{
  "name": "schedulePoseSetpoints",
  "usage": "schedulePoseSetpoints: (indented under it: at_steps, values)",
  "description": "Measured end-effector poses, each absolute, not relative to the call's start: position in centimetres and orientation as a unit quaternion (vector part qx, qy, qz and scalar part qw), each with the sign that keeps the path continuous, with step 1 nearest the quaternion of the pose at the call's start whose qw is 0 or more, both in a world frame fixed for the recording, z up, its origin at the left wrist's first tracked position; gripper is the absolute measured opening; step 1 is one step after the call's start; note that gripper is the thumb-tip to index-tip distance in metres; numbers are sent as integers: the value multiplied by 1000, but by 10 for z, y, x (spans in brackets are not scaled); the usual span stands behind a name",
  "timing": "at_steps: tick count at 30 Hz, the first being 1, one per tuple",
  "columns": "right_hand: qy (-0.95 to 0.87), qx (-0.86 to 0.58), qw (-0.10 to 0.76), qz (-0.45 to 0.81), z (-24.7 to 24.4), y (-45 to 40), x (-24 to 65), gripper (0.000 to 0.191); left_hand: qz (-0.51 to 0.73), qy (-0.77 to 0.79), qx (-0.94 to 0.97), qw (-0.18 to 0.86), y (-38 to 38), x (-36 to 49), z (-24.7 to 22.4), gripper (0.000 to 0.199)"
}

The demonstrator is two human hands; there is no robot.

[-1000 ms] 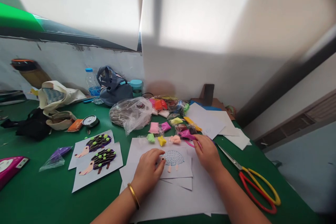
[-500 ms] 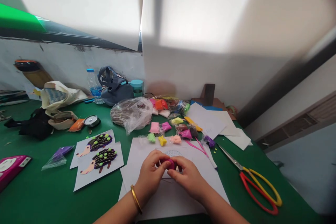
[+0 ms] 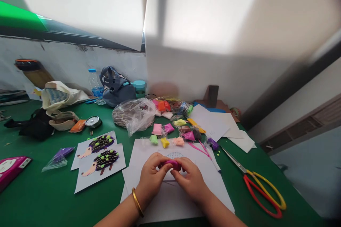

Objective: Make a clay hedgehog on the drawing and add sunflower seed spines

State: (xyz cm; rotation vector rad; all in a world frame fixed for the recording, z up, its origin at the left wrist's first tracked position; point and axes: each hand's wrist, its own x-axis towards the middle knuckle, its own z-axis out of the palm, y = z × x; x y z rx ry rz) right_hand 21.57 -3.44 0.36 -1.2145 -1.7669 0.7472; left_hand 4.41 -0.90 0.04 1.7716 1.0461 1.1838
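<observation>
Above white paper [image 3: 173,204], left hand [image 3: 152,173] and right hand [image 3: 190,180] pinch a pink lump [image 3: 173,164] (long axis sideways).

Magenta lump [image 3: 173,164]: ends hidden inside left grip [image 3: 153,173] and right grip [image 3: 189,177], full shape unclear. Blue-patterned drawing [image 3: 175,155]: only upper arc clear, lower part behind both grips. Forearms [image 3: 119,210] cut off by bottom edge. Magenta box [image 3: 12,170] cut off at left edge. Rear hedgehog card [image 3: 83,148] partly covered by front hedgehog card [image 3: 86,184]. Contents of clear plastic bag [image 3: 134,113] indistinct. Print on bottle label [image 3: 97,91] too small to read. Green specks [image 3: 218,153] near scissors [image 3: 241,167] too small to identify.
</observation>
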Motion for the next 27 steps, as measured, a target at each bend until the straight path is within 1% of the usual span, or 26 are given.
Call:
schedulePoseSetpoints:
  at_steps: [4,9,16,20,23,27]
  values:
    - [-711,-469,437,289,2,-35,218,16,452,397,709,369,-7,45,-2,23]
    - [-728,-468,441,241,-1,-36,219,12,422,406,738,335,-9,44,-3,18]
    - [-747,-452,430,228,-4,-36,220,16,437,367,737,363,-10,43,-1,21]
    - [-765,-455,419,179,-8,-37,219,12,413,381,748,354,-10,44,1,18]
    - [-770,-457,416,162,-8,-37,218,10,410,395,742,353,-10,44,2,22]
    - [-768,-460,415,161,-5,-37,220,13,426,395,726,370,-8,43,-1,20]
